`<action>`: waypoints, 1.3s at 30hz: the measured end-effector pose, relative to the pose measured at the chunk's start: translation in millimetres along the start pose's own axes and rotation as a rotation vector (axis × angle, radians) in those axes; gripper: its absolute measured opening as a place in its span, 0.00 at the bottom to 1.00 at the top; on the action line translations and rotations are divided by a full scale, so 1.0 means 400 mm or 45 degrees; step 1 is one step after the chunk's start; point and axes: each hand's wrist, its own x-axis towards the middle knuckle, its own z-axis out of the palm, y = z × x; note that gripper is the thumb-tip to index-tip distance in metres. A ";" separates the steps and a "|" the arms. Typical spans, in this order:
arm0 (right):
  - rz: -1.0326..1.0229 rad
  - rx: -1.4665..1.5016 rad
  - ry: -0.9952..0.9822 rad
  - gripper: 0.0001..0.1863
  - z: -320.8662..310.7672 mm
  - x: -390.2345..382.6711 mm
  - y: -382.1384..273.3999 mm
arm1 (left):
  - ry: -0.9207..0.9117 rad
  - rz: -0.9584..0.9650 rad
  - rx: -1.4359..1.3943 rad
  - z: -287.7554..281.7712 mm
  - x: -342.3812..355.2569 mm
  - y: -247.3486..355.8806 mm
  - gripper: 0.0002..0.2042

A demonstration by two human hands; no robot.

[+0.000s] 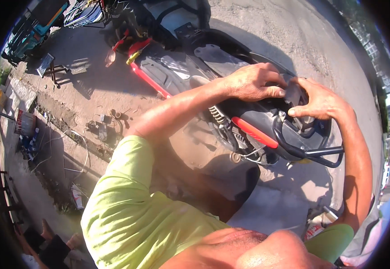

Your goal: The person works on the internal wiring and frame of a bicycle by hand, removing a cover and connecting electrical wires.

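Observation:
A black and red motor scooter stands in front of me, its seat off and its inner parts exposed. At its rear, my left hand rests with curled fingers and thumb drawn in; whatever is in them is hidden. Close to its right, my right hand bends thumb and forefinger around a dark part on the scooter's tail. Below the hands are a red side panel, a black grab rail and a coil spring.
Loose metal parts lie on the ground to the left, near a pale wire. A small folding stool and a teal vehicle stand at far left. A pale sheet lies near me.

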 end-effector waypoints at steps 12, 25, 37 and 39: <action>0.018 0.005 -0.038 0.58 -0.010 0.024 -0.046 | -0.128 -0.140 0.076 -0.028 -0.027 -0.032 0.23; 0.007 -0.129 0.071 0.58 0.003 0.044 -0.062 | 0.219 -0.357 0.689 -0.309 -0.102 -0.253 0.17; -0.075 0.033 0.135 0.55 0.007 0.062 -0.040 | -0.382 -0.503 1.147 -0.312 -0.041 -0.315 0.18; -0.008 0.011 0.094 0.54 0.005 0.050 -0.040 | -0.416 -0.475 1.126 -0.299 -0.034 -0.303 0.19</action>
